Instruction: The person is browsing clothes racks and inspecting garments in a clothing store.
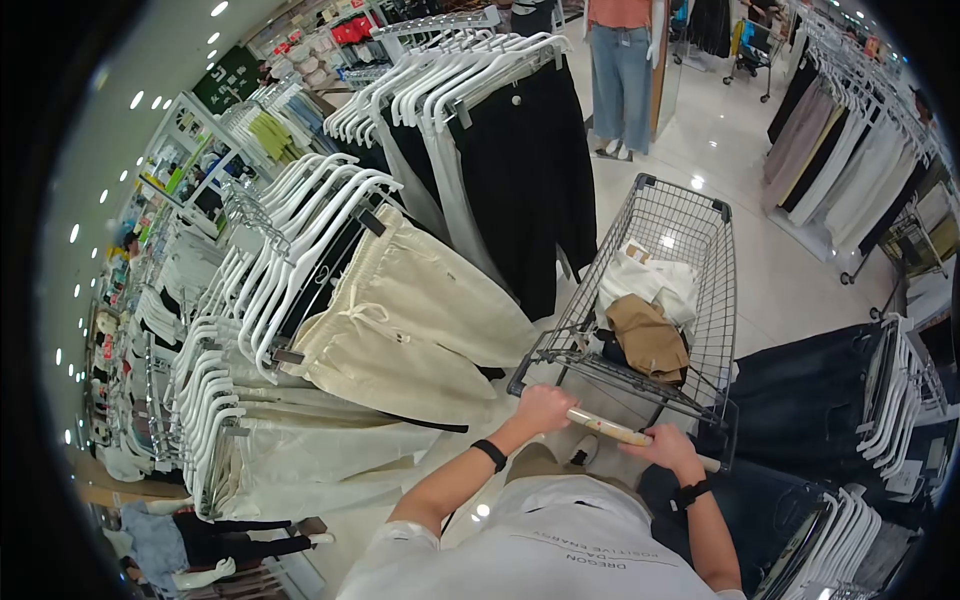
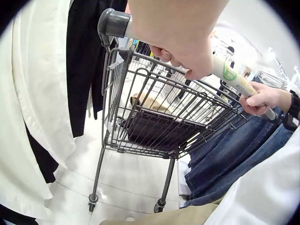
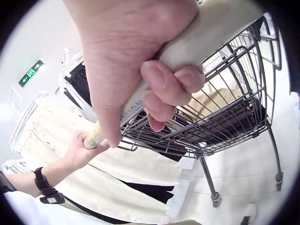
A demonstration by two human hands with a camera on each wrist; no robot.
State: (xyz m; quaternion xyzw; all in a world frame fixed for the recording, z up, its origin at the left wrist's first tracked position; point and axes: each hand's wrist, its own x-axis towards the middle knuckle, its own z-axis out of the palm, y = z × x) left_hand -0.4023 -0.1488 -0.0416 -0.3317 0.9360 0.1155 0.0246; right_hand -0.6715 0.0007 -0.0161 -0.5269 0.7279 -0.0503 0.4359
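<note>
Both hands hold the pale handlebar [image 1: 606, 427] of a grey wire shopping cart [image 1: 728, 290]. The left hand [image 1: 546, 408] grips it near its left end, fingers curled round the bar. Toward the other end, the right hand [image 1: 664, 447] wraps the bar; in the right wrist view its curled fingers [image 3: 161, 93] show close up. Inside the cart lie a brown folded garment [image 1: 648, 338] and a white garment [image 1: 655, 285], with something dark partly hidden beneath them. A black band sits on each wrist.
Cream drawstring trousers [image 1: 410, 310] hang on a rack close to the left of the cart. Black trousers [image 1: 515, 190] hang beyond them. Dark jeans [image 1: 800, 400] hang close on the right. A mannequin in blue jeans [image 1: 621, 85] stands ahead, beside a pale tiled floor [image 1: 700, 150].
</note>
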